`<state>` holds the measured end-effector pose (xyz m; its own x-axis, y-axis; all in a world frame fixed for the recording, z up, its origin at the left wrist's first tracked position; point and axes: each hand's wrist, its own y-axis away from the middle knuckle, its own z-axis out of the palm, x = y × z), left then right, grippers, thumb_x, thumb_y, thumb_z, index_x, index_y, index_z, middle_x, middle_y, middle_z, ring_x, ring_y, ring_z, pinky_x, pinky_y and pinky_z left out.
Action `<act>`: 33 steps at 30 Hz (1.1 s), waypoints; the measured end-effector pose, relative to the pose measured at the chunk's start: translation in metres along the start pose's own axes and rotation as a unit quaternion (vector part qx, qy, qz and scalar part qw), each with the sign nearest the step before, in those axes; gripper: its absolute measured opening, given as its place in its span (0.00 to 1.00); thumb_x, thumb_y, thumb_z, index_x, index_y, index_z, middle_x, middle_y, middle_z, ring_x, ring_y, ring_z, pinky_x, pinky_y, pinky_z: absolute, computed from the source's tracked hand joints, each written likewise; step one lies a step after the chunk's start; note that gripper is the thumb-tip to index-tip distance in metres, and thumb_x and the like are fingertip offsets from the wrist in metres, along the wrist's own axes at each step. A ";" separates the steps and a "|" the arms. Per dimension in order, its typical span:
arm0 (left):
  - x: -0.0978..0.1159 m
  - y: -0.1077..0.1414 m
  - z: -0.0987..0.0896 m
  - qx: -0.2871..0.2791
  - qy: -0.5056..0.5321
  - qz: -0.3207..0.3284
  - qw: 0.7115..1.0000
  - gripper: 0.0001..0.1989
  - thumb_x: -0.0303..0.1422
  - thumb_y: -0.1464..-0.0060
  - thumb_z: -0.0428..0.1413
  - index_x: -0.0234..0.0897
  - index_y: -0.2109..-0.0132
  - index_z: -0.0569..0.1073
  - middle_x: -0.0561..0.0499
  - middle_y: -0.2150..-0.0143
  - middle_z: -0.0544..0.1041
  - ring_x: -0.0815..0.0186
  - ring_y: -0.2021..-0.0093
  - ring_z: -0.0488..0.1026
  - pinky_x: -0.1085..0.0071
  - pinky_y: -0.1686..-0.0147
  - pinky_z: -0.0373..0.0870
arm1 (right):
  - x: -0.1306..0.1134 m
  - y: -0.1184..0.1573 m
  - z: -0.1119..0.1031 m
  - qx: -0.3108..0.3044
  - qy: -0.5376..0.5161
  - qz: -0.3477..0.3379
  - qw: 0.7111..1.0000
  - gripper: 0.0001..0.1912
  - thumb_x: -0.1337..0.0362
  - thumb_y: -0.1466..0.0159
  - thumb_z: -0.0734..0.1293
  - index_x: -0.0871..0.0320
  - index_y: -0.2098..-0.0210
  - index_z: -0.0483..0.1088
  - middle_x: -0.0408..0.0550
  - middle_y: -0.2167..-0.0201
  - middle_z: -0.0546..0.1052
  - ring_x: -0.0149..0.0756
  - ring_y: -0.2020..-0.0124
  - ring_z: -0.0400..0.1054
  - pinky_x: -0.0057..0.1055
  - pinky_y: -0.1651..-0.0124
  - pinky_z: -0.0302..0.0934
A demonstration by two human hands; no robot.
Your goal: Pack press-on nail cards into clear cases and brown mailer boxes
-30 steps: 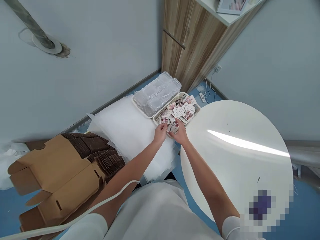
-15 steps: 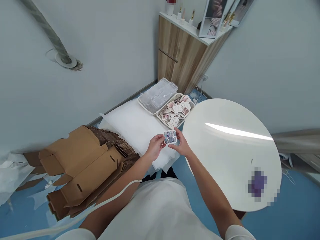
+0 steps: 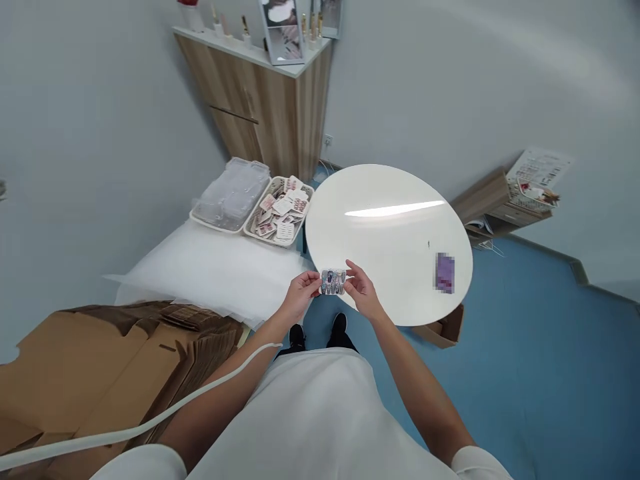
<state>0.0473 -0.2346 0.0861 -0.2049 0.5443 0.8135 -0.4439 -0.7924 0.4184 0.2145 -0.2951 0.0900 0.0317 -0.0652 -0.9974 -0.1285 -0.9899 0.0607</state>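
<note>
A small card of press-on nails (image 3: pixel 333 281), bluish and glittery, is held up in front of my body between both hands. The fingers of my left hand (image 3: pixel 301 292) pinch its left edge. My right hand (image 3: pixel 362 288) grips the right edge between thumb and fingers. To the left and farther off, a white basket (image 3: pixel 249 233) holds many similar nail cards (image 3: pixel 284 208). Beside it stands a tray (image 3: pixel 213 223) heaped with clear plastic cases (image 3: pixel 235 190).
A round white table (image 3: pixel 380 260) stands to the right, with a pixelated purple item (image 3: pixel 445 273) on it. White foam sheets (image 3: pixel 200 267) lie under the trays. Flattened cardboard boxes (image 3: pixel 100 373) are stacked at left. A wooden cabinet (image 3: pixel 270 113) stands behind; an open carton (image 3: pixel 443 330) sits beneath the table.
My view has turned to the right, so the cabinet, trays and cardboard now appear farther left. Both hands keep hold of the nail card, which is now over the near edge of the table.
</note>
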 end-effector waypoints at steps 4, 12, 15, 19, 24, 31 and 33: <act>-0.011 -0.014 0.038 -0.035 -0.044 -0.014 0.998 0.12 0.36 0.61 0.60 0.35 0.69 0.69 0.55 0.73 0.70 0.74 0.74 0.66 0.75 0.70 0.64 | 0.009 0.019 -0.037 0.039 0.017 0.010 0.999 0.27 0.56 0.46 0.66 0.50 0.47 0.59 0.46 0.61 0.65 0.27 0.70 0.61 0.32 0.62 0.62; -0.034 -0.045 0.115 -0.079 -0.132 -0.054 0.987 0.13 0.39 0.60 0.59 0.35 0.68 0.70 0.55 0.74 0.70 0.73 0.75 0.67 0.73 0.71 0.65 | 0.015 0.047 -0.122 0.030 0.075 0.026 0.996 0.40 0.62 0.51 0.70 0.49 0.42 0.50 0.47 0.59 0.65 0.29 0.67 0.62 0.36 0.56 0.60; -0.041 -0.053 0.138 -0.094 -0.170 -0.034 0.980 0.16 0.40 0.58 0.58 0.36 0.61 0.71 0.54 0.73 0.70 0.73 0.75 0.68 0.71 0.69 0.66 | 0.020 0.048 -0.150 0.036 0.089 0.032 0.995 0.38 0.64 0.50 0.68 0.51 0.43 0.50 0.46 0.60 0.66 0.29 0.68 0.63 0.36 0.56 0.60; -0.049 -0.062 0.159 -0.146 -0.222 0.011 0.964 0.27 0.38 0.56 0.58 0.40 0.47 0.64 0.53 0.67 0.70 0.71 0.71 0.70 0.68 0.65 0.67 | 0.028 0.046 -0.181 0.038 0.087 0.029 0.995 0.34 0.64 0.49 0.67 0.53 0.44 0.53 0.48 0.59 0.68 0.30 0.67 0.63 0.35 0.58 0.60; -0.059 -0.073 0.171 -0.151 -0.244 0.015 0.958 0.26 0.36 0.55 0.57 0.38 0.47 0.64 0.52 0.66 0.68 0.70 0.70 0.70 0.68 0.64 0.67 | 0.030 0.043 -0.206 0.002 0.105 0.036 0.994 0.39 0.62 0.51 0.69 0.53 0.42 0.50 0.47 0.62 0.69 0.31 0.68 0.61 0.35 0.59 0.59; -0.071 -0.079 0.164 -0.139 -0.279 0.005 0.950 0.21 0.35 0.54 0.55 0.38 0.50 0.67 0.51 0.67 0.68 0.71 0.71 0.69 0.70 0.66 0.67 | 0.046 0.044 -0.208 -0.021 0.108 0.076 0.991 0.37 0.62 0.48 0.67 0.51 0.42 0.49 0.46 0.65 0.69 0.33 0.65 0.62 0.37 0.59 0.59; -0.074 -0.077 0.157 -0.139 -0.296 -0.006 0.945 0.23 0.34 0.54 0.55 0.39 0.48 0.66 0.50 0.65 0.68 0.72 0.72 0.68 0.71 0.67 0.67 | 0.052 0.045 -0.201 -0.018 0.110 0.096 0.989 0.36 0.63 0.48 0.66 0.51 0.42 0.49 0.47 0.64 0.69 0.33 0.65 0.63 0.36 0.59 0.59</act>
<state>0.2341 -0.2569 0.0572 0.2900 0.2378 0.9270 -0.6724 -0.6386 0.3742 0.4097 -0.3680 0.0484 0.2256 -0.2738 -0.9350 -0.1184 -0.9603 0.2526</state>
